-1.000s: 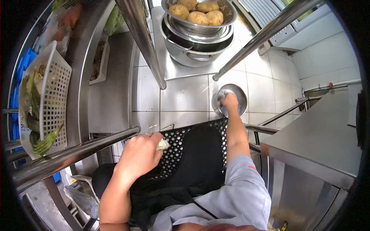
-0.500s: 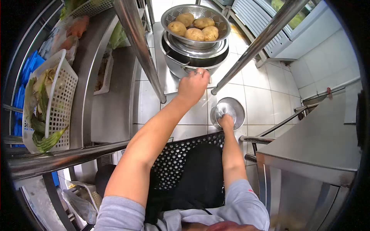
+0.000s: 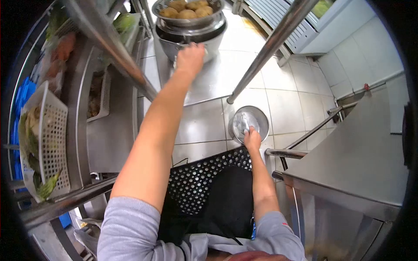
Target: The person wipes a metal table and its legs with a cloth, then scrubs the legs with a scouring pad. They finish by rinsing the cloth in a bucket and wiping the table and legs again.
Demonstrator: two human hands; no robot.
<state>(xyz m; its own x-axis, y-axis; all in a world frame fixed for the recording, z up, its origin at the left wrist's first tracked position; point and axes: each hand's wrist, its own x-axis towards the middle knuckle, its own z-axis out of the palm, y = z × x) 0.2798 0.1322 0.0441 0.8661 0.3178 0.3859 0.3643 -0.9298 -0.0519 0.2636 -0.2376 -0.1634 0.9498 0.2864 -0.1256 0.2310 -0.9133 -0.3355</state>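
Left hand (image 3: 190,58) was at the steel pot (image 3: 212,48), grip unclear. Right hand (image 3: 252,140) was curled at the near rim of the metal bowl (image 3: 261,117), hold unclear, bowl on white floor tiles (image 3: 200,126). Steel counter (image 3: 344,152) stood right, steel shelving (image 3: 109,143) left

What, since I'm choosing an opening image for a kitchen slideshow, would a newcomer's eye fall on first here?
Probably the long bare left arm, its hand in front of a big metal pot at the top, with a colander of potatoes above it. Right of centre, the right hand is at the near side of a round metal bowl. A white perforated basket stands out at far left.
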